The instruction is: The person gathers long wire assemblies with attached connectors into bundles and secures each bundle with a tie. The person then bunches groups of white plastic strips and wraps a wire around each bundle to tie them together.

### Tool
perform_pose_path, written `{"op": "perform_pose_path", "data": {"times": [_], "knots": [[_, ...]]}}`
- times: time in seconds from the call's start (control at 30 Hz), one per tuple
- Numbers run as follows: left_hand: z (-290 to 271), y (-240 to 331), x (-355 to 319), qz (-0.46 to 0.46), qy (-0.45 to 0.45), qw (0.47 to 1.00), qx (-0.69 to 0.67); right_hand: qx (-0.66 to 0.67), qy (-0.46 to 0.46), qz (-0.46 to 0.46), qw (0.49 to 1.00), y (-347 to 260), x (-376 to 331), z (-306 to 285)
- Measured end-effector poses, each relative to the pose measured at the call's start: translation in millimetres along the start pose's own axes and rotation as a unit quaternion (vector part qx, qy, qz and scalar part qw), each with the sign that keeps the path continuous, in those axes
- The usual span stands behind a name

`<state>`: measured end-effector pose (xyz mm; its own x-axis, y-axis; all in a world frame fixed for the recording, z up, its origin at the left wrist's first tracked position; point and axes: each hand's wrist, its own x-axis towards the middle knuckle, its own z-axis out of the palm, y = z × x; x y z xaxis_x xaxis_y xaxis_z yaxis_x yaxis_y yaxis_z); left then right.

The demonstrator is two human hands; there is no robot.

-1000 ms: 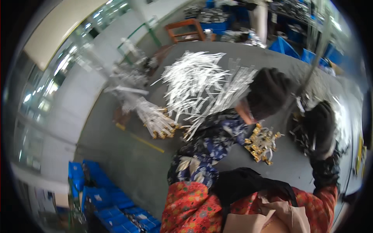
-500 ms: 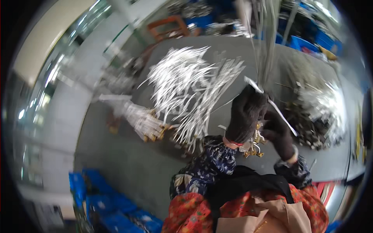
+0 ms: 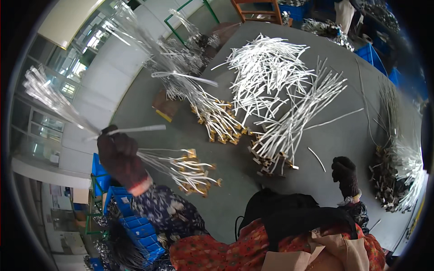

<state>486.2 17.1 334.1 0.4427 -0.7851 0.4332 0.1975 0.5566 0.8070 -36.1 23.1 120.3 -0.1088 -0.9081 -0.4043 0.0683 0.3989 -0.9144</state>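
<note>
a: nearest first, what are the hands doing?

b: the left hand, in a dark glove, is clenched around a bundle of silvery strips, held out past the table's left edge; brass-tipped ends fan out from under the fist over the grey table. the right hand, gloved too, hovers over the table with fingers curled and nothing in it that i can see.

a: how far along does it look?

b: i'd judge midway. one bundle is gathered in hand, but much lies loose.

a: counts?

b: two hands, one held bundle. on the table, going farther: a fanned pile, a brass-ended pile left of it, a tangled white heap behind. a darker pile sits at the right edge. single strips are too many to count.
</note>
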Motion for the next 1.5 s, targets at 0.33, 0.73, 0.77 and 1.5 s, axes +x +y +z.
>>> {"op": "perform_pose_path", "data": {"times": [0.33,0.73,0.77,1.5], "knots": [[-71,-130,151,0.03,0.05,0.991,0.12,-0.033,0.002,0.016,0.999,7,-3,83],[-98,-187,168,0.162,-0.002,0.892,0.422,-0.058,0.035,0.069,0.995,49,10,92],[-119,-189,171,0.192,-0.015,0.85,0.49,-0.069,0.053,0.099,0.991,44,21,98],[76,-344,-84,0.076,-0.464,0.727,0.501,-0.072,0.149,0.018,0.986,70,164,138]]}}
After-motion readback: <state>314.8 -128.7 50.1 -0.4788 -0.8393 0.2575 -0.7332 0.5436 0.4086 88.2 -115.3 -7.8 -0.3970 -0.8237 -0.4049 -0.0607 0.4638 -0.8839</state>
